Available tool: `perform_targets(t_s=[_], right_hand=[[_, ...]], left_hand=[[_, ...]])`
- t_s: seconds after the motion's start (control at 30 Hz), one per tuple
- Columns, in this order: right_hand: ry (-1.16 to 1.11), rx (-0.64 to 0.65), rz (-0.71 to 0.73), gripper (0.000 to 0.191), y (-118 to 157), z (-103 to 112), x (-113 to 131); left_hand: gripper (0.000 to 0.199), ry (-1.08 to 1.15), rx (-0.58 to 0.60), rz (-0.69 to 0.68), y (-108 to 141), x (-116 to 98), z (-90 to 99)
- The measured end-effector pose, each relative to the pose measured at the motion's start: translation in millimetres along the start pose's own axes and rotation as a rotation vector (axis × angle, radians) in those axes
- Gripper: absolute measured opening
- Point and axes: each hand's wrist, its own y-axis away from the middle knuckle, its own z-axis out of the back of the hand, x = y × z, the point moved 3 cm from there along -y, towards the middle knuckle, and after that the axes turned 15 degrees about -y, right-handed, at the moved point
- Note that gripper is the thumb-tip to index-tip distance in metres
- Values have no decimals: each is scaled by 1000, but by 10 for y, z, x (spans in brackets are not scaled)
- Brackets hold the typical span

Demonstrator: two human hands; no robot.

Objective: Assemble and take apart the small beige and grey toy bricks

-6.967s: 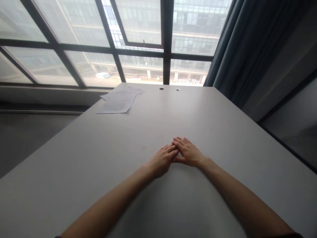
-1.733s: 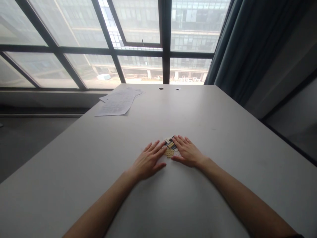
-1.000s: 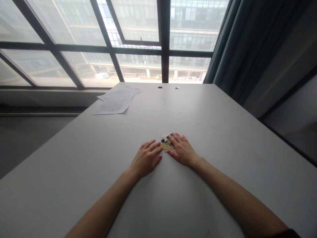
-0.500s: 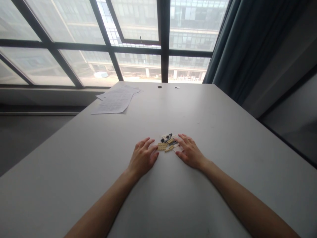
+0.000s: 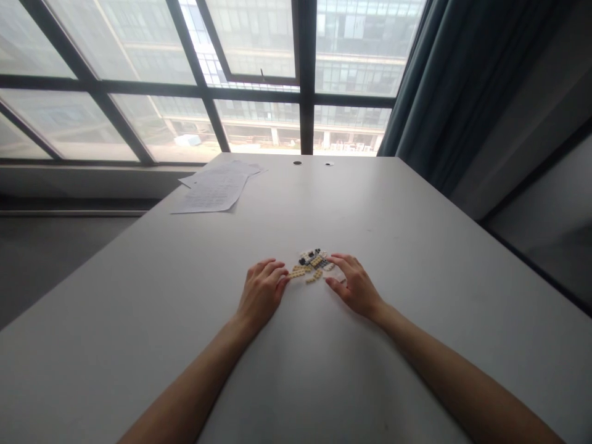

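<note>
My left hand [image 5: 263,288] pinches one end of a tan building-block plate [image 5: 297,274] between thumb and fingers, at the left side of a small pile. In the pile lie white blocks [image 5: 307,255], dark grey blocks [image 5: 322,263] and further tan pieces [image 5: 316,262]. Two small tan pieces [image 5: 314,278] rest at its near edge. My right hand [image 5: 355,285] is at the right side of the pile, thumb and fingers apart, its fingertips close to the blocks. A pale, partly see-through patch shows under its palm; I cannot make out what it is.
All of this is on a white table [image 5: 296,364]. Printed paper sheets [image 5: 215,188] lie at its far left. Two round cable holes [image 5: 297,163] are near the far edge, before large windows. A dark curtain [image 5: 430,111] hangs at the right.
The left thumb and fingers have closed on the tan plate, which is now tilted and turned. The right hand's fingers have lifted and curled slightly. Small tan pieces at the near edge have separated.
</note>
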Motion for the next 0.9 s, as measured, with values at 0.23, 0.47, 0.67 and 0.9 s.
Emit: perform_targets(t_s=[0.23,0.47,0.67,0.9], right_hand=[[-792,-61,-422,36,279,-236,230],[-894,-174,-415,23,403,-336,256],[-767,-190,-272,17,477,-325,335],[-732,-146,-263,8,530,-345,370]], left_hand=[[11,268,-103,-73,69,-374,290],[7,432,-90,127,179,-495,320],[14,632,26,322,231,-446,281],[11,727,16,396,273,-461,225]])
